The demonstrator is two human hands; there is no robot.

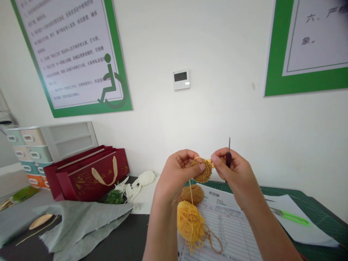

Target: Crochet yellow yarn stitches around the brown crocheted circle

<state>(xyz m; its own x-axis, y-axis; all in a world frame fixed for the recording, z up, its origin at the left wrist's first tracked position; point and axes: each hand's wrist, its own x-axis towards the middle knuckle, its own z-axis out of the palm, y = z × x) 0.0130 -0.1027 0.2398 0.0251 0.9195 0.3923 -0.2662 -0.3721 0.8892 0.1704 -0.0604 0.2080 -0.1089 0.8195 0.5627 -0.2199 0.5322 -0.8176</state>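
A round crocheted piece point(202, 173) in tan yarn, with yellow at its upper edge, is raised above the table. My left hand point(181, 170) pinches it between thumb and fingers. At its right edge, my right hand point(233, 166) pinches the yellow part with thumb and fingertip. A crochet hook point(228, 156) with a dark handle is also in my right hand, its thin metal tip pointing up. A yellow strand hangs from the piece toward a ball of yellow yarn point(189, 221) below. Behind that lies a tan yarn ball point(193, 195).
Printed sheets point(225, 221) lie under the yarn. To the right, green thread snips point(292, 216) rest on white paper over a green cutting mat point(315, 206). At left are grey felt point(89, 226), a red gift bag point(89, 175), white crocheted pieces point(145, 178) and a drawer unit point(32, 154).
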